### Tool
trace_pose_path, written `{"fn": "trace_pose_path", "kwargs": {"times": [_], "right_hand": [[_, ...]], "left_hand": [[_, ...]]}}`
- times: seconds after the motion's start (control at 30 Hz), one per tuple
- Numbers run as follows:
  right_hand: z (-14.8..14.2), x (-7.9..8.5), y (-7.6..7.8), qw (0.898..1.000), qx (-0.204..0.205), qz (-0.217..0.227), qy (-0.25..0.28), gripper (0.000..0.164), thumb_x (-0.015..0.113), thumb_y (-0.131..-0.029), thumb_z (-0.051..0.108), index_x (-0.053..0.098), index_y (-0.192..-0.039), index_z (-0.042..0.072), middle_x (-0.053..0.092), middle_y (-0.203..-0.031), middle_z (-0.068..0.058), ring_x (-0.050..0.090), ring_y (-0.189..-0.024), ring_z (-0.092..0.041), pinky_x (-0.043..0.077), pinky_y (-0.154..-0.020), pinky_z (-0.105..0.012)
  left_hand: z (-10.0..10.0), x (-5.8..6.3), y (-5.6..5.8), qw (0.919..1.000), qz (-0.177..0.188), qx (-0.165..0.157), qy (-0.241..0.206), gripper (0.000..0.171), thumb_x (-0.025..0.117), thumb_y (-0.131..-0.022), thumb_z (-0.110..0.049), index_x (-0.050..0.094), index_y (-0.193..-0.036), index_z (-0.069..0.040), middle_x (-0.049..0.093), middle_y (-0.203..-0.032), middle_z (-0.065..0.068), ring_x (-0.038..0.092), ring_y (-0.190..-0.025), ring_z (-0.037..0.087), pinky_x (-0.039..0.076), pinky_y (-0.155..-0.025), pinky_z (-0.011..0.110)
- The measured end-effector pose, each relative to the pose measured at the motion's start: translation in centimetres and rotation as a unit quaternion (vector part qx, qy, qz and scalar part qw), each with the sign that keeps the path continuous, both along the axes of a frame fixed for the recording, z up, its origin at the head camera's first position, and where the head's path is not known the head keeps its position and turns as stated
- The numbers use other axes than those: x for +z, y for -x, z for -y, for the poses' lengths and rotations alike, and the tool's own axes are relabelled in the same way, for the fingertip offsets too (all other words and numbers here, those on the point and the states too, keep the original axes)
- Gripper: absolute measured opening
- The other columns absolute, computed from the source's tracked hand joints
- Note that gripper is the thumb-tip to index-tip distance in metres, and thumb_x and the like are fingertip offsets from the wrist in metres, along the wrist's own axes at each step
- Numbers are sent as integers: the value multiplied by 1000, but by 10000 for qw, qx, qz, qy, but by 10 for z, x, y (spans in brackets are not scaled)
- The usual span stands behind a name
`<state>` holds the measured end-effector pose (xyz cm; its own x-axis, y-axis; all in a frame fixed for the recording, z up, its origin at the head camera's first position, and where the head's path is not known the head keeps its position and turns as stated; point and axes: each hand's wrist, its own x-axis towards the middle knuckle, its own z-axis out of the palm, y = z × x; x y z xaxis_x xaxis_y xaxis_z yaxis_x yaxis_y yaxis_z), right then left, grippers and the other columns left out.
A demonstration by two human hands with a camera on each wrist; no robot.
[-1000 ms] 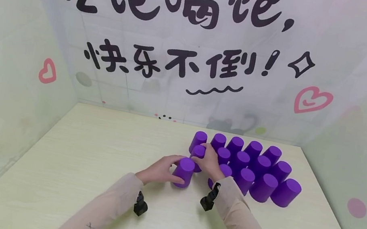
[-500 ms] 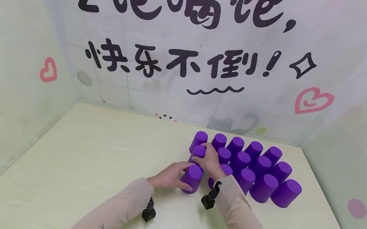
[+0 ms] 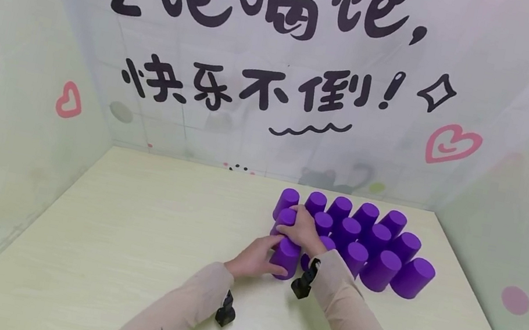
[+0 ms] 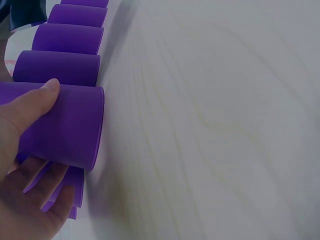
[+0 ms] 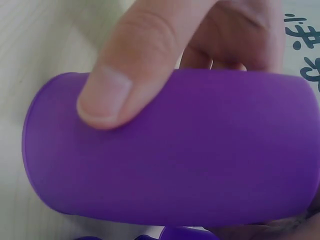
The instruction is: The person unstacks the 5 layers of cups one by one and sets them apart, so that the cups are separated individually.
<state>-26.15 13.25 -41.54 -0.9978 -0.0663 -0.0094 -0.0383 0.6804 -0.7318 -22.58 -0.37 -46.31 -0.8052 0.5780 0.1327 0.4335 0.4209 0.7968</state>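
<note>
In the head view my left hand grips an upside-down purple cup at the front left of the cup group. Its thumb lies across the near side, as the left wrist view also shows on the same cup, with the fingers around the far side. My right hand holds the purple cup just behind, thumb and fingers on either side of it. The left hand's cup fills the right wrist view, under the left thumb. Most of the right hand is hidden there.
Several more upside-down purple cups stand in three rows to the right, including a front-right cup and a back-left cup. The pale wooden table meets a printed back wall and plain side walls.
My left hand has slid its cup to the right along the table, up close to the front row and the right forearm. The right hand stays on its cup.
</note>
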Motion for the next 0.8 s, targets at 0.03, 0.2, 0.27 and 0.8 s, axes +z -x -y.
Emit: {"fn": "trace_pose_path", "kwargs": {"times": [0.03, 0.2, 0.27, 0.8], "right_hand": [[0, 0, 0, 10000, -1, 14, -16, 49, 69, -76, 8, 42, -115, -6, 51, -111, -22, 50, -102, -34, 43, -86, -43], [1, 0, 0, 10000, -33, 42, 7, 50, 69, -76, 8, 42, -115, -7, 51, -110, -21, 50, -101, -33, 43, -85, -43], [1, 0, 0, 10000, -24, 44, 11, 49, 69, -76, 8, 42, -115, -7, 52, -110, -22, 50, -101, -33, 44, -85, -43], [-3, -1, 2, 9994, -77, 300, 183, 59, 69, -75, 11, 39, -123, -5, 49, -117, -22, 48, -105, -34, 41, -88, -45]], "left_hand": [[-1, 0, 0, 10000, -2, 30, 20, 61, 75, -70, -22, 47, -124, -12, 55, -115, 3, 52, -102, 15, 41, -89, 28], [-4, -2, 2, 9998, -101, 124, 69, 59, 75, -71, -23, 48, -122, -11, 56, -114, 4, 53, -101, 15, 42, -88, 27], [-5, -4, 3, 9998, -113, 159, 77, 58, 75, -71, -23, 48, -121, -11, 56, -114, 4, 53, -101, 14, 42, -88, 26], [-10, -7, -3, 9997, -61, 208, 82, 72, 74, -72, -15, 34, -131, -3, 48, -123, 11, 48, -110, 21, 38, -93, 29]]}}
